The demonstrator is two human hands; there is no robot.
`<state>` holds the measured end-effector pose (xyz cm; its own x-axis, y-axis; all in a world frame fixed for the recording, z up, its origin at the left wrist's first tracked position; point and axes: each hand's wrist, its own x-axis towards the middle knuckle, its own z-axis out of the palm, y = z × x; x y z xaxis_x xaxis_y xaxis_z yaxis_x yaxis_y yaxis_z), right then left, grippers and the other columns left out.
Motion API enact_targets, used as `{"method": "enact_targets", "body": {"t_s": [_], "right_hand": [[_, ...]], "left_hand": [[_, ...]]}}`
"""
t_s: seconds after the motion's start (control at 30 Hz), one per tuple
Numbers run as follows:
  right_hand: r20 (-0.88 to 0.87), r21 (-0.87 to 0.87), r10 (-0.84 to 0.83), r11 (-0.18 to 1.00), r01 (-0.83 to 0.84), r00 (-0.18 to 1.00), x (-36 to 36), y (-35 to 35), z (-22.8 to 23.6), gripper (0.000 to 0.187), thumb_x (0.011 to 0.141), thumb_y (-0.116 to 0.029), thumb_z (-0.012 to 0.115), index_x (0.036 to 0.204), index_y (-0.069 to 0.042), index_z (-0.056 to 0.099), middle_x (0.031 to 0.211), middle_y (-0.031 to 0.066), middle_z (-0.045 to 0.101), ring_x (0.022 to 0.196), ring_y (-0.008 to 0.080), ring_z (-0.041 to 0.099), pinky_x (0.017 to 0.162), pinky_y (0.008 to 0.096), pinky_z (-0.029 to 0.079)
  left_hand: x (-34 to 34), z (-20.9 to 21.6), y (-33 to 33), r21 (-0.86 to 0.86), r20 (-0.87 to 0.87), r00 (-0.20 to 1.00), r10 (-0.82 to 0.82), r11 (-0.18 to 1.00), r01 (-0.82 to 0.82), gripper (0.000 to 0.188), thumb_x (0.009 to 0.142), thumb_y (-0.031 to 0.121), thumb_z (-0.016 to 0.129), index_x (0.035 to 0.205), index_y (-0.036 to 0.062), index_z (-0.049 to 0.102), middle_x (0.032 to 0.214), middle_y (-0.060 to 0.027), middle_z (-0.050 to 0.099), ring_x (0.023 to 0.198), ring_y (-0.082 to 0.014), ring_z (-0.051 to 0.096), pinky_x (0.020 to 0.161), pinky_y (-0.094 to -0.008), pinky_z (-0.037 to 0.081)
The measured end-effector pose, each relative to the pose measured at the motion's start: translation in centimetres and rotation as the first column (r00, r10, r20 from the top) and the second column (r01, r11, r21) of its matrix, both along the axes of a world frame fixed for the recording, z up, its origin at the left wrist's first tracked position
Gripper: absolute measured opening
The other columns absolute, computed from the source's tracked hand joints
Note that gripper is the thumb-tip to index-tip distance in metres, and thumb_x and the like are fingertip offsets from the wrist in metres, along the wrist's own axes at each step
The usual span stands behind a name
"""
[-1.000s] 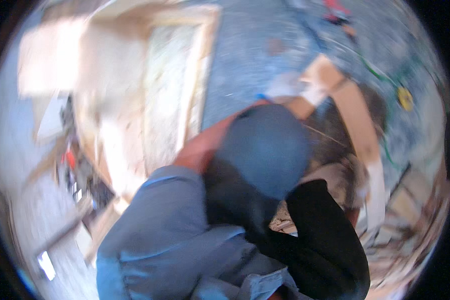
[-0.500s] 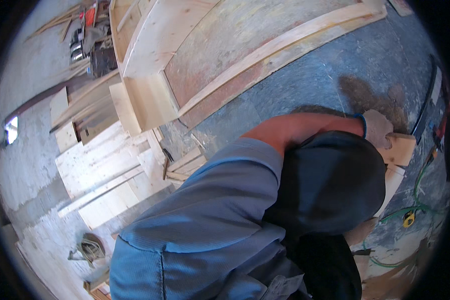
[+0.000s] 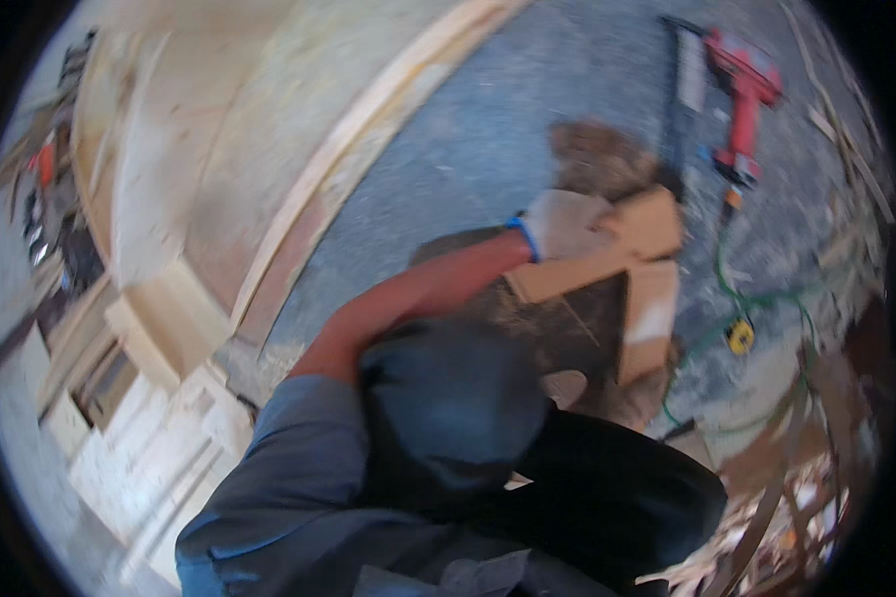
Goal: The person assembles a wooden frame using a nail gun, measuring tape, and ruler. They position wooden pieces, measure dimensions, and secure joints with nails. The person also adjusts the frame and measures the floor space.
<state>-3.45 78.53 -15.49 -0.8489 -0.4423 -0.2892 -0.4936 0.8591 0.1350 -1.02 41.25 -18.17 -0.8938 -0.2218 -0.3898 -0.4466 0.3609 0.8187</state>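
My left hand point(image 3: 567, 227), in a pale work glove with a blue cuff, reaches forward over the floor. Its fingers close over the edge of a light wooden board point(image 3: 655, 221). A second, shorter board point(image 3: 649, 320) meets the first one at an angle, running back toward my knees. Motion blur softens the fingers and boards. A dark rounded knee point(image 3: 453, 398) lies below my left forearm. My right hand does not show.
A red nail gun point(image 3: 745, 109) with a green hose point(image 3: 724, 264) lies at the far right. Near it is a yellow tape measure point(image 3: 740, 336). Brown sawdust point(image 3: 597, 157) is heaped beyond my glove. Wood scraps point(image 3: 777, 517) fill the lower right; a large curved wooden piece point(image 3: 378, 99) stretches across the upper left.
The view has swung to the right, so the nail gun and both boards show more fully. My gloved left hand stays at the boards.
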Motion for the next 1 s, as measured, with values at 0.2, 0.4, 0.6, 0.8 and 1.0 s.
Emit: {"method": "enact_targets", "body": {"t_s": [0.2,0.4,0.6,0.8,1.0], "right_hand": [[0.094,-0.057,-0.041,0.997,0.046,0.995,0.6,0.0,3.4,0.080,0.082,-0.037,0.080,0.140,0.004,0.043,0.120,0.0251,0.060,0.109,0.0438,0.060,0.093,0.0523,0.050],[0.293,-0.213,-0.137,0.955,0.204,0.946,-1.1,-2.0,8.3,0.088,0.069,-0.036,0.089,0.134,0.003,0.043,0.120,0.0253,0.058,0.109,0.0463,0.057,0.097,0.0509,0.048],[0.302,-0.198,-0.157,0.955,0.223,0.940,1.0,-4.4,20.0,0.101,0.073,-0.042,0.085,0.147,0.005,0.036,0.128,0.0295,0.056,0.116,0.0467,0.057,0.096,0.0522,0.049],[0.345,-0.161,-0.128,0.968,0.192,0.930,3.4,-5.0,34.2,0.100,0.078,-0.041,0.082,0.154,0.003,0.033,0.134,0.0313,0.054,0.120,0.0482,0.056,0.101,0.0519,0.048],[0.471,0.041,-0.204,0.977,0.210,0.858,6.5,-6.8,48.6,0.096,0.078,-0.050,0.080,0.150,-0.001,0.039,0.133,0.0312,0.055,0.114,0.0476,0.060,0.093,0.0527,0.053]], "left_hand": [[-0.6,-1.3,0.9,-0.177,0.162,0.986,-0.027,0.983,0.056,0.047,0.091,0.050,0.061,0.118,0.0120,0.071,0.110,-0.0193,0.073,0.102,-0.0401,0.069,0.087,-0.0492,0.053],[0.8,3.8,0.3,0.068,0.301,0.951,0.077,0.992,-0.102,0.049,0.090,0.043,0.068,0.117,0.0019,0.070,0.099,-0.0191,0.074,0.089,-0.0317,0.072,0.081,-0.0420,0.055],[8.6,14.0,0.7,0.105,0.458,0.819,0.345,0.894,-0.436,0.050,0.085,0.037,0.076,0.116,-0.0018,0.071,0.091,-0.0174,0.075,0.079,-0.0239,0.072,0.075,-0.0393,0.058],[15.8,25.6,2.1,0.283,0.497,0.606,0.621,0.545,-0.790,0.027,0.092,0.022,0.071,0.105,-0.0022,0.073,0.091,-0.0080,0.073,0.079,-0.0177,0.069,0.070,-0.0360,0.057],[21.4,36.2,2.8,0.556,0.521,0.478,0.707,0.143,-0.819,0.032,0.093,0.020,0.073,0.117,-0.0012,0.071,0.109,-0.0075,0.073,0.096,-0.0170,0.068,0.089,-0.0349,0.054]]}}
